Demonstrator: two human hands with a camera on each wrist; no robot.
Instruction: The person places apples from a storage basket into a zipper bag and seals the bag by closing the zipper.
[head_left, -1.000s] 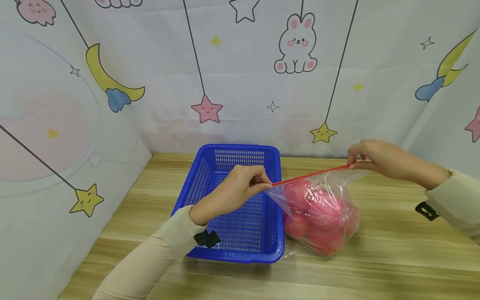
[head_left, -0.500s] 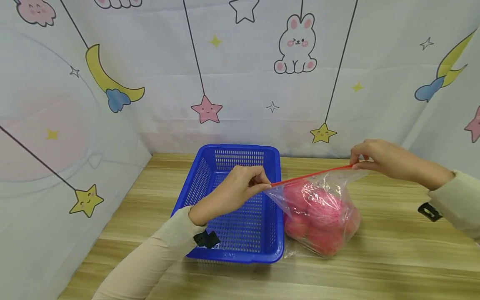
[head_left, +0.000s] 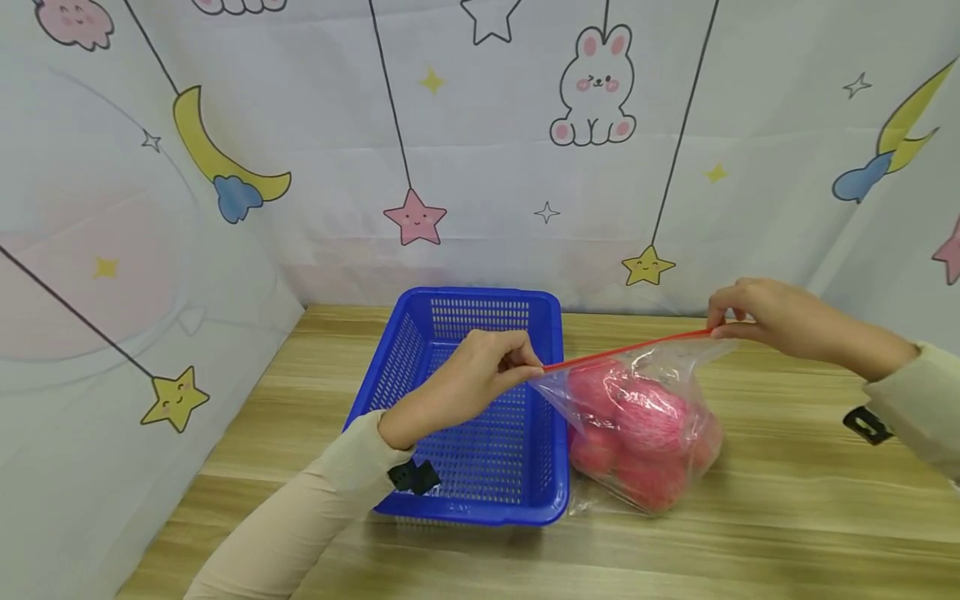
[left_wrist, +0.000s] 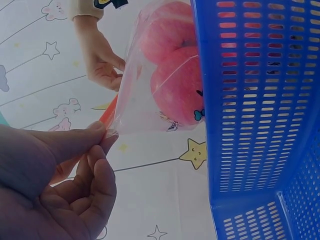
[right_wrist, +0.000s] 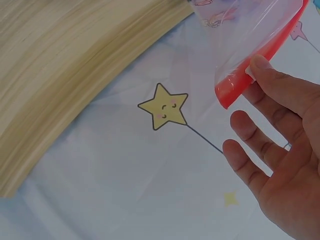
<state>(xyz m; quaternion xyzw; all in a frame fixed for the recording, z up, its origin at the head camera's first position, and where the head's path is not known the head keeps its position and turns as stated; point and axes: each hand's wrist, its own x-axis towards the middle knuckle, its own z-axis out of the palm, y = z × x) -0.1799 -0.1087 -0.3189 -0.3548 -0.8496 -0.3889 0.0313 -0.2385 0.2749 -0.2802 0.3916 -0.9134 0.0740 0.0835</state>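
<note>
A clear zip bag (head_left: pixel 693 367) with a red strip (head_left: pixel 626 347) along its mouth stands on the table, filled with several round pinkish-red fruits (head_left: pixel 651 417). My left hand (head_left: pixel 480 375) pinches the strip's left end between thumb and index finger, above the blue basket. At the other side, my right hand (head_left: pixel 780 321) pinches the strip near its right end. In the right wrist view, a small white piece (right_wrist: pixel 250 73) shows under the thumb on the red strip (right_wrist: pixel 232 90), and the other fingers are spread off the bag. The strip is stretched between both hands, slanting up to the right.
A blue perforated plastic basket (head_left: pixel 558 467) stands directly left of the bag, partly covered by the left forearm. Behind the wooden table (head_left: pixel 787 533) hangs a white cloth (head_left: pixel 495 167) printed with stars, moons and a rabbit.
My right hand has shifted slightly to the right along the red strip, still pinching it. The left hand, bag and basket stay in place.
</note>
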